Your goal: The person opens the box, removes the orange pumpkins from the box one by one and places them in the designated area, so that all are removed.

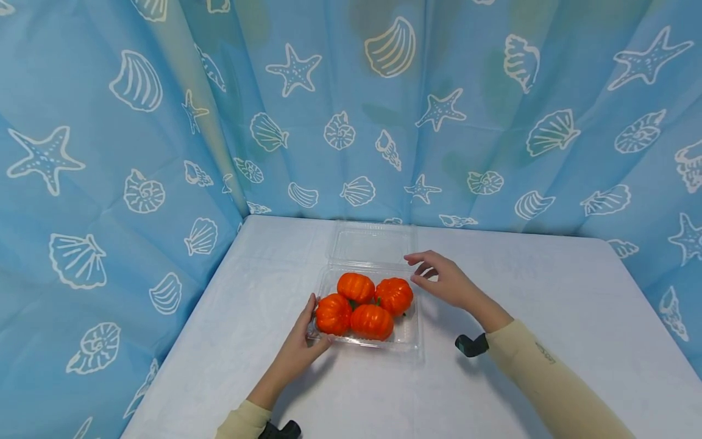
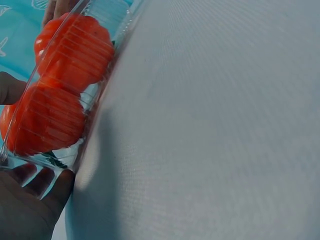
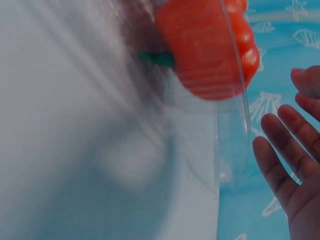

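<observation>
Several small, glossy orange pumpkins (image 1: pixel 372 322) with green stems lie together in a clear plastic clamshell container (image 1: pixel 407 332). Its lid (image 1: pixel 373 244) is folded back toward the far table edge. My left hand (image 1: pixel 298 344) grips the container at its near left corner; in the left wrist view the thumb (image 2: pixel 11 89) is over the rim and the fingers (image 2: pixel 60 192) are against the outer wall. My right hand (image 1: pixel 441 280) hovers beside the container's far right corner, holding nothing. In the right wrist view its fingers (image 3: pixel 282 145) are spread, apart from the container wall.
A white cloth (image 1: pixel 521 286) covers the table. Blue curtains (image 1: pixel 340 91) with white shell and starfish prints hang behind it and along the left side. A dark device (image 1: pixel 471 346) is at my right wrist, and another dark device (image 1: pixel 281 430) at my left.
</observation>
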`<state>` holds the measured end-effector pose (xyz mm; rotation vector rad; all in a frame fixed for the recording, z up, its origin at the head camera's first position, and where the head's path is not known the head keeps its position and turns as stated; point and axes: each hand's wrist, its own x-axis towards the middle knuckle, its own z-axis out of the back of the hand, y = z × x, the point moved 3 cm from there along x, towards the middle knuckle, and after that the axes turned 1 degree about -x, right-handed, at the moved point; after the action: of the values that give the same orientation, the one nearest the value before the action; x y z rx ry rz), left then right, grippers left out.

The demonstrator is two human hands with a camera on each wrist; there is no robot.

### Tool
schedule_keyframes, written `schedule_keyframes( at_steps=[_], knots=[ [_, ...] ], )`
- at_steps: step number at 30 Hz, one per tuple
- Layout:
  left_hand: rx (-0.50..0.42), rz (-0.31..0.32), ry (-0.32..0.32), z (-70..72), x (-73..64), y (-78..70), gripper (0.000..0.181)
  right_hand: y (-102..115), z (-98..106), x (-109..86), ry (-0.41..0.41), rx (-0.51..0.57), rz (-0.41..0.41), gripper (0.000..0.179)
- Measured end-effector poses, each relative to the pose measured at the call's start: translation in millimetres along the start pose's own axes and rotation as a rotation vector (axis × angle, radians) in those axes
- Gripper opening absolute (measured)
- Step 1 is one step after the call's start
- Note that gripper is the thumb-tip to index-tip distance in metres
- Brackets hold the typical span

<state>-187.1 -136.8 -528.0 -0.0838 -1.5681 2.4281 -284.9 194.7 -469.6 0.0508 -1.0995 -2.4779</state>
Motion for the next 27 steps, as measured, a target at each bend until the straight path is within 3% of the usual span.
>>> schedule_keyframes(
  at_steps=[7, 16, 27],
  knots=[
    [0.001, -0.004, 0.002, 0.3, -0.3, -1.6, 0.094, 12, -10, -8.5, 0.043, 0.018, 0.069, 0.048],
    [-0.035, -0.007, 0.001, 1.6, -0.9, -3.2, 0.094, 17, -23, -12.1, 0.102, -0.012, 0.085, 0.052],
    [-0.011, -0.014, -0.001, 1.0, -0.3, -1.1, 0.094, 14, -30, -11.1, 0.139, -0.109, 0.087, 0.051]
  ],
)
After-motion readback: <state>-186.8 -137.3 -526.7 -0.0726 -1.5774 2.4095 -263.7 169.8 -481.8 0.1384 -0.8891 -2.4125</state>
